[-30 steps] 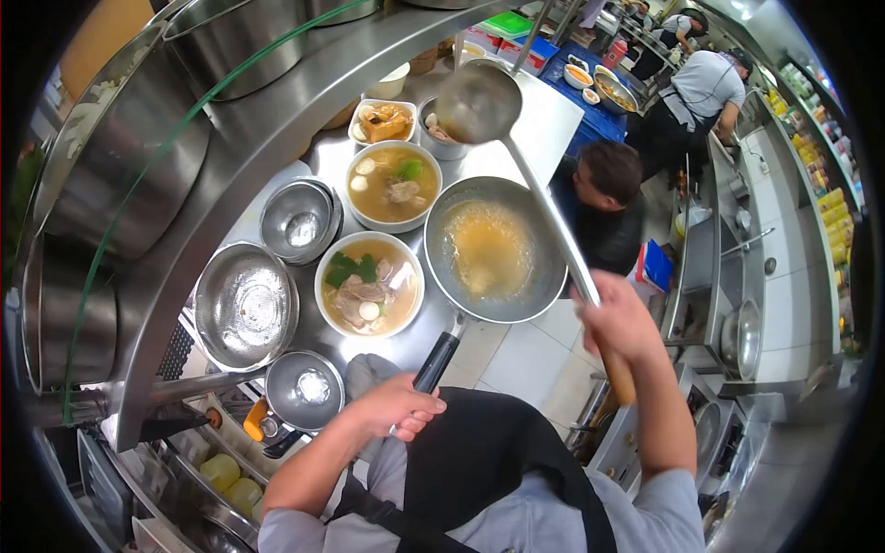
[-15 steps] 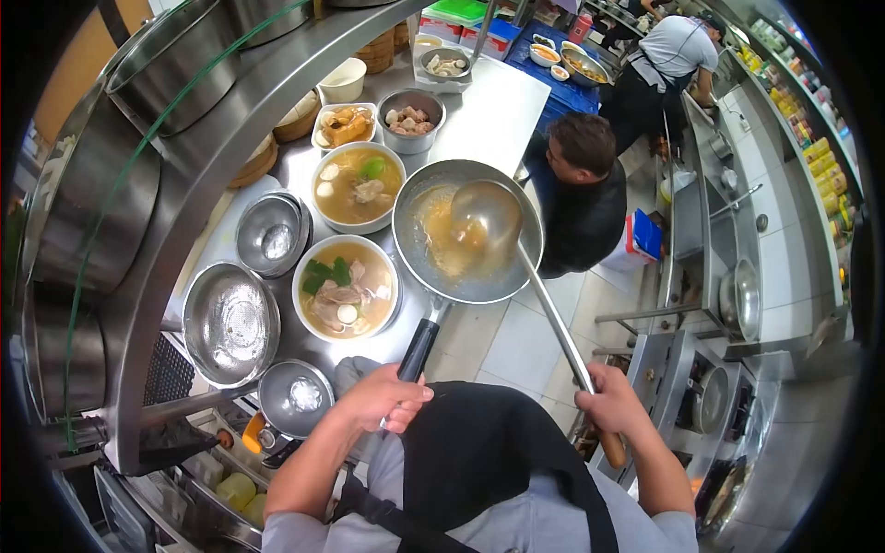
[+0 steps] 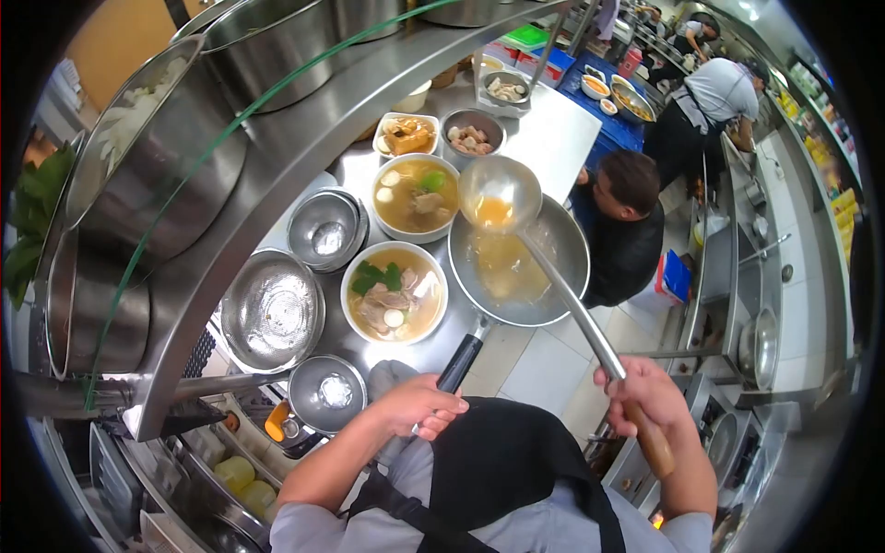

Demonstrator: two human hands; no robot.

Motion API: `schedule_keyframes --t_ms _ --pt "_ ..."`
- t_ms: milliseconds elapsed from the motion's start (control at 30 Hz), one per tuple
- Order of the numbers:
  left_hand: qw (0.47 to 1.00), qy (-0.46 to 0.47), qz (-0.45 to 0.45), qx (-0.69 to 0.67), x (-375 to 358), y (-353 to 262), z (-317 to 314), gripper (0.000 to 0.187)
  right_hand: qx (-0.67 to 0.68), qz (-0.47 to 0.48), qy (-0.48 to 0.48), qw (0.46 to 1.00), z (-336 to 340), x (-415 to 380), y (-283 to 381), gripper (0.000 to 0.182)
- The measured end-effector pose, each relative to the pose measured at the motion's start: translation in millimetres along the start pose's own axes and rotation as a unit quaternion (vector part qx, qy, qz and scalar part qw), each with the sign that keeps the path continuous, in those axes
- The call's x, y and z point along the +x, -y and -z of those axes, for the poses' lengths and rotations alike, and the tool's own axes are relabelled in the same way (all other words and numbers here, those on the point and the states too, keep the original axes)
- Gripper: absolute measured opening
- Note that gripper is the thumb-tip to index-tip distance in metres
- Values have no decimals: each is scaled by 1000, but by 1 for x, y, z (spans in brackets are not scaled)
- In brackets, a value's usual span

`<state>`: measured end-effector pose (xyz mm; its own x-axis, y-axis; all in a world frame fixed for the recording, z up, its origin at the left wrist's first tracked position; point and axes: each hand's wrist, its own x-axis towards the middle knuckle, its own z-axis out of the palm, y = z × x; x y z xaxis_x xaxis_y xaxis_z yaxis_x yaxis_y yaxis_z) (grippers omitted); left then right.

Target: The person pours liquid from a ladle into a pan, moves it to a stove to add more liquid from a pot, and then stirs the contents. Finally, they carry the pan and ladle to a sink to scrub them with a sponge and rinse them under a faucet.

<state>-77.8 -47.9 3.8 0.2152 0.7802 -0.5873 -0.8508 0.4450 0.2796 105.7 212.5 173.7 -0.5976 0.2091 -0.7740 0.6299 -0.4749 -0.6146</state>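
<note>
My left hand (image 3: 422, 406) is wrapped round the black handle of a frying pan (image 3: 564, 247), which has yellowish broth in it. In my right hand (image 3: 650, 392) is the wooden-ended handle of a large steel ladle (image 3: 519, 173). The ladle's bowl is raised above the pan's far left edge, with a little orange-yellow liquid in it. Left of the pan are two white bowls of soup: the nearer soup bowl (image 3: 396, 293) has meat, egg halves and green leaves, while the farther soup bowl (image 3: 417, 197) has meat, egg halves and a green piece.
Steel bowls (image 3: 324, 229) and strainers (image 3: 274, 309) stand left of the soup. A pot of meat pieces (image 3: 472, 138) and a dish of fried food (image 3: 407, 135) are behind. A shelf with large pots (image 3: 152, 184) curves overhead. A person in black (image 3: 627, 240) is close on the right.
The ladle has risen out of the pan and moved to its far left edge, over the rim near the farther soup bowl. The whole view has shifted, with the scene moving right.
</note>
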Motion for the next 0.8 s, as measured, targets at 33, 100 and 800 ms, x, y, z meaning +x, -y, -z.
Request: schedule_keyframes --t_ms 33,100,800 --pt "1000 0 -5 -2 0 0 1 21 -14 14 8 1000 -5 9 12 19" --pt "1000 8 0 5 1 0 1 22 -49 59 28 997 -18 35 36 20" --pt "1000 1 16 15 -3 -1 12 24 -263 188 -28 946 -132 211 124 14"
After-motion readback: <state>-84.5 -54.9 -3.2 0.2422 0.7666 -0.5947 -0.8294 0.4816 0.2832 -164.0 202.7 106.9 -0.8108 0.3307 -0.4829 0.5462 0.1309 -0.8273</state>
